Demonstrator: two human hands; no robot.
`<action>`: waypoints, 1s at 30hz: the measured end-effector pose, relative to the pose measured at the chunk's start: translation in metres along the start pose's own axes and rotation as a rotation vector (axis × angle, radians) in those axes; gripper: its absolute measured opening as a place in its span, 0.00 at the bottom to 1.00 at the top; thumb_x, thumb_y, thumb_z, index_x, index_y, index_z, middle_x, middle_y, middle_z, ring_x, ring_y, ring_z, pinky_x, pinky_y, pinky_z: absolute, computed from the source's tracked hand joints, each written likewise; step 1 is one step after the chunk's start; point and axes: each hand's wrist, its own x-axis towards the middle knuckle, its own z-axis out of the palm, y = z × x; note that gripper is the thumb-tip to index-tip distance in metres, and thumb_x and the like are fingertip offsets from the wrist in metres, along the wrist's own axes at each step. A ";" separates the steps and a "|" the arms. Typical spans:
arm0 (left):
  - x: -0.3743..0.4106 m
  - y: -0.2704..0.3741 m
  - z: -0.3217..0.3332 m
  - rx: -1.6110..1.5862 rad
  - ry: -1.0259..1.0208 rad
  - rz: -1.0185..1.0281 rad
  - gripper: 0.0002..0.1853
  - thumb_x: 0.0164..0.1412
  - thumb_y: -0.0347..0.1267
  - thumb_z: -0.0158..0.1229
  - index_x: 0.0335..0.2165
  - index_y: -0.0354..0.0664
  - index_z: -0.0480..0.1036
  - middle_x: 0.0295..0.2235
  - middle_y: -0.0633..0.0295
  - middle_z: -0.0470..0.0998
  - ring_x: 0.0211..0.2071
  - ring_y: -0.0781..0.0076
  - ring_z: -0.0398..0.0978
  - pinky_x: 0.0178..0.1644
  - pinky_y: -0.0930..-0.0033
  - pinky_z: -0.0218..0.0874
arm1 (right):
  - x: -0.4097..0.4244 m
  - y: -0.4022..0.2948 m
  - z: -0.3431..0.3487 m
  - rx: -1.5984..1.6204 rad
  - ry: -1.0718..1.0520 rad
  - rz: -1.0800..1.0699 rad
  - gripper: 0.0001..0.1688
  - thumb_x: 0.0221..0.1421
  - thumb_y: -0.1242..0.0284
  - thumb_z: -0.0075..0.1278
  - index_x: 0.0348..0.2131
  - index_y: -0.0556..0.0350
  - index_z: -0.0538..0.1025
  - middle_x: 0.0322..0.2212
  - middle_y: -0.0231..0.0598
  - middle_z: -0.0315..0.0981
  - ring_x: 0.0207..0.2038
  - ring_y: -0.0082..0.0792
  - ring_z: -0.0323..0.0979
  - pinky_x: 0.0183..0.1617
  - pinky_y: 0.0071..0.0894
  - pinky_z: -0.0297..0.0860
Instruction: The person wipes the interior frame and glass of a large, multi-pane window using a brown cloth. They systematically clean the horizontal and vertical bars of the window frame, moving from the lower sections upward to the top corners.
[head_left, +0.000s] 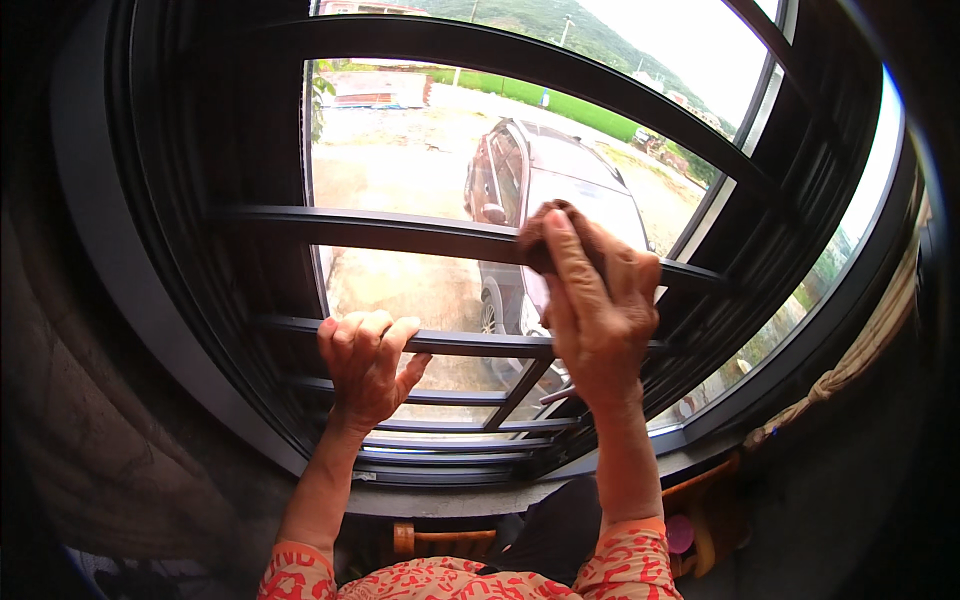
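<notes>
My left hand (367, 360) is curled over a dark metal crossbar (480, 343) of the window grille, fingers on top and thumb below. Higher up and to the right, my right hand (600, 307) presses a brown cloth (544, 236) against another dark crossbar (412, 231). The cloth is bunched under the fingers and wraps over that bar, hiding part of it. Part of the lower bar's right end lies behind my right wrist.
Dark window framing (97, 247) surrounds the grille, with a sill (442, 502) below. A knotted beige curtain (840, 371) hangs at right. Wooden furniture (450, 541) stands beneath the sill, with a pink round object (679, 533) at lower right. Outside, a car (555, 165) is parked.
</notes>
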 end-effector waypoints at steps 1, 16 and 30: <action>0.000 0.000 0.000 0.000 0.000 -0.001 0.18 0.57 0.46 0.58 0.42 0.50 0.70 0.39 0.63 0.66 0.46 0.63 0.59 0.56 0.50 0.41 | -0.005 0.009 -0.005 -0.009 0.002 0.033 0.26 0.49 0.78 0.58 0.50 0.49 0.77 0.43 0.34 0.75 0.39 0.32 0.67 0.45 0.30 0.65; 0.001 0.002 0.004 0.011 0.045 0.011 0.18 0.54 0.44 0.61 0.41 0.51 0.71 0.38 0.64 0.68 0.45 0.63 0.62 0.55 0.52 0.45 | -0.004 0.034 -0.021 0.058 0.062 0.141 0.20 0.48 0.86 0.55 0.43 0.56 0.78 0.37 0.40 0.72 0.40 0.36 0.74 0.43 0.31 0.70; -0.002 0.000 0.004 0.042 0.029 0.024 0.18 0.59 0.47 0.55 0.42 0.49 0.70 0.39 0.64 0.67 0.46 0.64 0.61 0.57 0.51 0.40 | 0.048 0.061 0.007 -0.208 0.316 0.022 0.16 0.47 0.78 0.61 0.39 0.50 0.82 0.33 0.35 0.75 0.36 0.31 0.75 0.39 0.29 0.73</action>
